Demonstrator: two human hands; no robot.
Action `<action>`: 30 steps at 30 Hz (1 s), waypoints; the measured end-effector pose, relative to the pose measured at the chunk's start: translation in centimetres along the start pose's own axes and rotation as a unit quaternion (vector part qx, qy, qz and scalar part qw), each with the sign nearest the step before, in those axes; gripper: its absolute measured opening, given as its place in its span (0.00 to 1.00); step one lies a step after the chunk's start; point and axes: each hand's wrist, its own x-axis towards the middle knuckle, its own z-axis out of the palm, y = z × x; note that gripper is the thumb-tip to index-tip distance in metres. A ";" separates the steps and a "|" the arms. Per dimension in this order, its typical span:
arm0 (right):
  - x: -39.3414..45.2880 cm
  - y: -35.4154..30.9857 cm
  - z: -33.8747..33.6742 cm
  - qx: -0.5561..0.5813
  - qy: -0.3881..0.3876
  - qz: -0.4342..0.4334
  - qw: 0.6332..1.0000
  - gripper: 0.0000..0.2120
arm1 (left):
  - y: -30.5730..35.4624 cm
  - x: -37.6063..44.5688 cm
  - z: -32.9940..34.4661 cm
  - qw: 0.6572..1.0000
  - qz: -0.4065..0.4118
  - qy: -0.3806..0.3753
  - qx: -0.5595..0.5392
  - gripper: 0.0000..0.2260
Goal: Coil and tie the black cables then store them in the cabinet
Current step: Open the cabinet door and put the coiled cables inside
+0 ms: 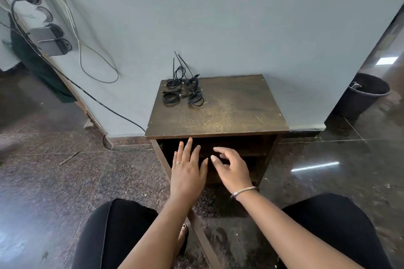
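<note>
Several coiled black cables (182, 90) lie in a cluster on the back left corner of a small brown wooden cabinet (229, 113); thin black tie tails stick up from them against the wall. The cabinet's front is open and dark inside, with a shelf (247, 155) partly visible. Its door (203, 238) swings out toward me between my knees. My left hand (187, 170) is flat with fingers spread, in front of the opening just under the top's front edge. My right hand (231, 169) hovers beside it, fingers loosely curled and apart. Both hands hold nothing.
A light grey wall stands behind the cabinet. A power strip (37, 13) with plugs and trailing wires hangs on the left wall. A black bin (363, 94) stands on the floor at the right. The floor is polished dark stone. My knees in black trousers frame the bottom.
</note>
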 end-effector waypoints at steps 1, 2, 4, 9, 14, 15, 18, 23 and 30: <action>0.9 -0.2 0.2 -0.003 0.014 -0.019 1.000 0.13 | 0.0 0.7 0.0 1.000 0.002 0.004 0.002 0.23; 1.8 -0.4 0.4 -0.003 0.024 -0.032 0.999 0.14 | -0.1 1.4 0.0 1.000 0.004 0.005 0.003 0.23; 3.8 -0.9 0.8 0.005 0.032 -0.037 0.999 0.16 | -0.3 3.1 0.1 1.000 0.003 0.001 0.005 0.24; 9.9 -1.9 2.0 0.006 0.023 -0.019 1.000 0.22 | -1.9 8.9 0.6 0.999 0.011 -0.022 0.021 0.24; 16.0 -2.2 3.6 -0.055 -0.024 -0.019 0.998 0.31 | -5.0 15.7 0.7 0.999 -0.045 -0.011 0.023 0.23; 17.0 -2.0 4.1 -0.076 -0.035 -0.032 0.996 0.32 | -5.8 16.9 0.8 0.998 -0.056 -0.012 0.037 0.24; 19.1 -1.3 5.5 -0.165 -0.055 -0.093 0.980 0.34 | -7.6 19.6 1.0 0.995 -0.076 -0.016 0.055 0.25; 22.3 -0.7 7.6 -0.278 -0.048 -0.141 0.949 0.32 | -9.3 22.6 1.4 0.996 -0.066 -0.003 0.065 0.24; 22.4 -0.8 8.7 -0.302 0.000 -0.156 0.940 0.14 | -10.0 23.2 1.9 0.996 -0.055 0.013 0.073 0.19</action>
